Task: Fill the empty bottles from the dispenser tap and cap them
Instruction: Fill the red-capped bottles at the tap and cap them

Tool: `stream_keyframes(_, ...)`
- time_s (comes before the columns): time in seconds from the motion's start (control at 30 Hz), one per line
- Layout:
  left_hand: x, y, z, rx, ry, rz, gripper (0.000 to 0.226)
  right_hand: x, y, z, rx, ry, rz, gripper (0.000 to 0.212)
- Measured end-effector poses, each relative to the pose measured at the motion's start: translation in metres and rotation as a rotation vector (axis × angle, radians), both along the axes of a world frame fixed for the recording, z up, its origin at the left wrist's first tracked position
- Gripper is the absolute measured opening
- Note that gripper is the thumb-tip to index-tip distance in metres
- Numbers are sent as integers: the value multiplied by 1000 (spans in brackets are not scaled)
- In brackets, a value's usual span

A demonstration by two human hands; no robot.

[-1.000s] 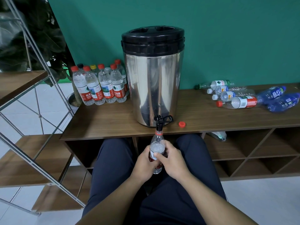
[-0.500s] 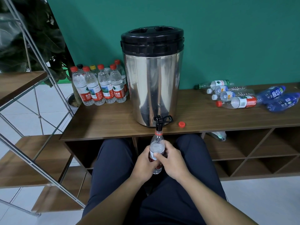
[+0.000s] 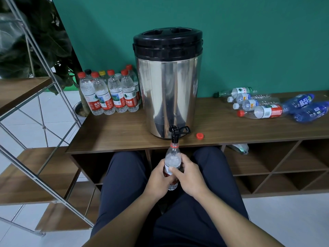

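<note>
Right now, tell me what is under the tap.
The open bottle is under the tap, its neck at the spout. The left hand and right hand grip it. They cover its lower half, so the water level there cannot be seen.

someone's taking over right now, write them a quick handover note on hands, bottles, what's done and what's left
Left hand and right hand both grip the open bottle, its mouth under the dispenser tap; the water is high.
Its red cap lies on the shelf top right of the tap.
Done: capped bottles stand left of the dispenser.
Left: shut the tap, cap this one, then the lying bottles on the right, which look empty.
</note>
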State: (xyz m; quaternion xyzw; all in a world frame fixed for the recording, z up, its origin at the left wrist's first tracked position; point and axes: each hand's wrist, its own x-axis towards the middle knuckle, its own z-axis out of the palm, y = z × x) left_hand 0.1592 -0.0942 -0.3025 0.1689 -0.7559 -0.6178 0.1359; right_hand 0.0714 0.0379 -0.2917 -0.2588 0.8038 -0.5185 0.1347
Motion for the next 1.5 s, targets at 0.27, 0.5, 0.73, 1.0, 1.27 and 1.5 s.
stream_keyframes(0.27,-1,0,0,-29,-9,10,46,1,1,1,-1,0,5,51)
stream_keyframes(0.5,0,0,0,-39,-6,14,46,0,0,-1,-5,3,7,51)
stream_keyframes(0.73,-1,0,-1,-33,-4,7,48,-1,0,-1,0,7,12,53)
stream_keyframes(1.0,-3,0,-3,-40,-10,6,48,-1,0,-1,-4,17,8,53)
stream_keyframes(1.27,-6,0,-7,-35,-9,18,50,0,1,0,-10,26,-3,53)
stream_keyframes(1.5,-7,1,-8,-125,-30,10,46,2,2,1,-39,-23,-15,56)
